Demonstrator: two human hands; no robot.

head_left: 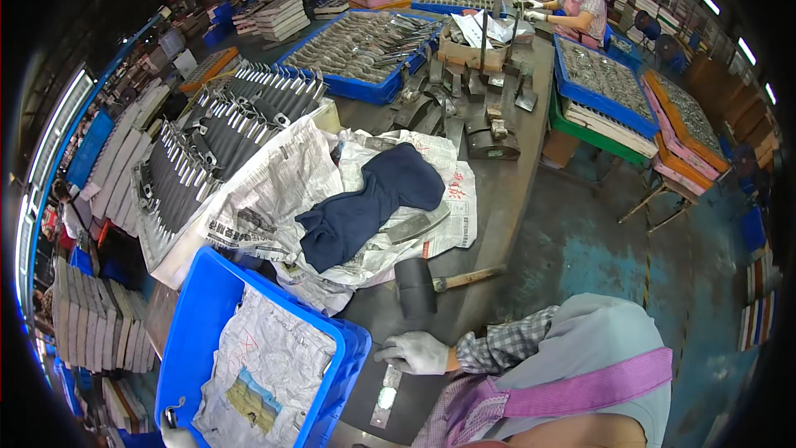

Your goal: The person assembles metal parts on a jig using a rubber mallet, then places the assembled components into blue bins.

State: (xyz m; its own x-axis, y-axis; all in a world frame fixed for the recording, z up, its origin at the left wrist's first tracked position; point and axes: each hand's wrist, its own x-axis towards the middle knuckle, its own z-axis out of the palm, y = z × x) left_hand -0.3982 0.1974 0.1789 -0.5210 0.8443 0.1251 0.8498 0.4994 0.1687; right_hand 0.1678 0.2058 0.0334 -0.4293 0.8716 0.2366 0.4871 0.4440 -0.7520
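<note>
My right hand [419, 354], in a pale work glove, is low over the dark tabletop with its fingers bent. From under those fingers runs a flat, shiny metal strip [385, 398]. My left hand [176, 435], also gloved, is mostly cut off by the lower edge, at the near left corner of a blue plastic bin [344, 353]. A piece with a curved metal end [172, 409] sticks up from it; the rest is hidden. Crumpled paper [278, 340] lines the bin. Beyond my right hand stands a black-headed mallet [416, 289] with a wooden handle.
Dark blue cloth [373, 199] lies on spread newspaper [460, 228]. To the left, a pale tray [166, 253] holds rows of black-and-silver handles [186, 170]. Farther back are a blue tray [373, 93] of metal pieces, loose metal blocks [489, 137] and a co-worker [584, 8].
</note>
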